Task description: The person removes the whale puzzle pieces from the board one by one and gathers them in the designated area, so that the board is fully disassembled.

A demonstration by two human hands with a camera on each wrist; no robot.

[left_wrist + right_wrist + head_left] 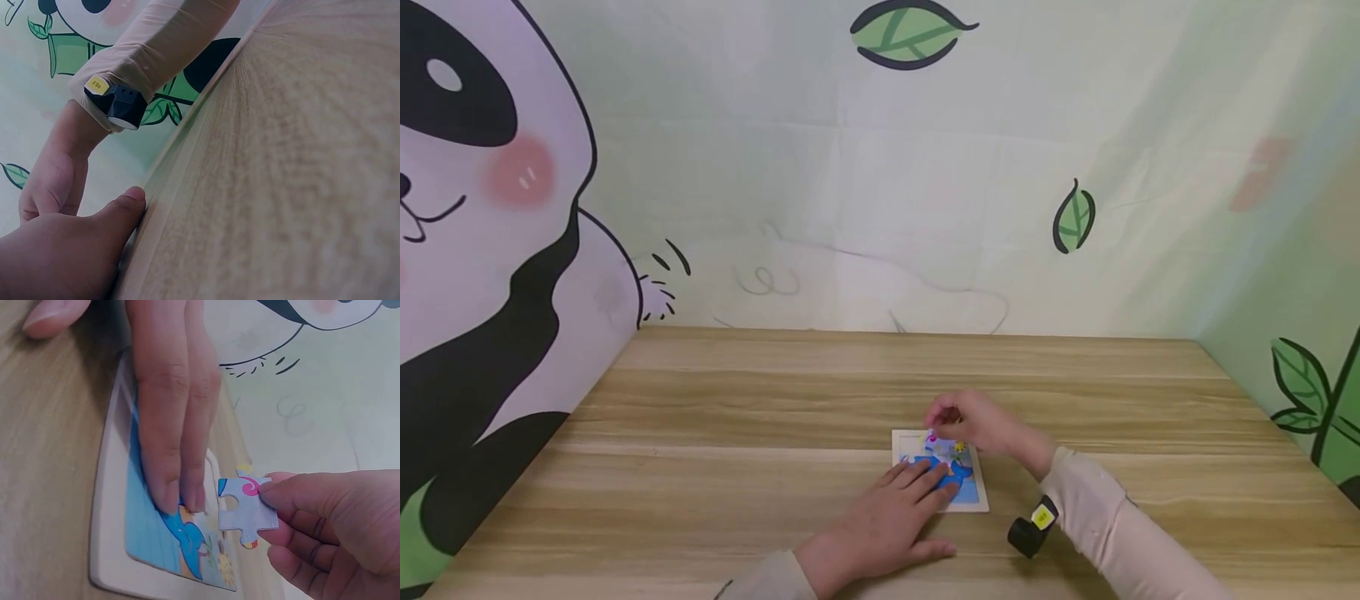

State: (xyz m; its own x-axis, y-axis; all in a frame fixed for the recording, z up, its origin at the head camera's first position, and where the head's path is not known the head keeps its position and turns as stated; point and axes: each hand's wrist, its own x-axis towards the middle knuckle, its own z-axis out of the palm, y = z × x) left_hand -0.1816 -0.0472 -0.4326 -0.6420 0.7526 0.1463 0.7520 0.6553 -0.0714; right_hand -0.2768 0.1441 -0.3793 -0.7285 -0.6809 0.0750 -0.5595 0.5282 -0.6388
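Note:
A jigsaw puzzle in a pale wooden tray (106, 531) lies on the table, its fitted pieces (142, 534) showing blue and a blue figure. My left hand (887, 518) rests on the puzzle with straight fingers (164, 425), which cover part of the picture. Above the tray's far side, my right hand (981, 423) pinches a puzzle piece (245, 512) between thumb and fingers. The piece is lilac with a pink swirl and is tilted up, apart from the tray in the right wrist view. In the left wrist view, the left thumb (128, 203) shows but the puzzle is hidden.
The wooden table (715, 467) extends around the tray and meets a printed cloth backdrop (737, 167) at its far edge. A small black camera (1030, 532) with a yellow label sits on the right wrist.

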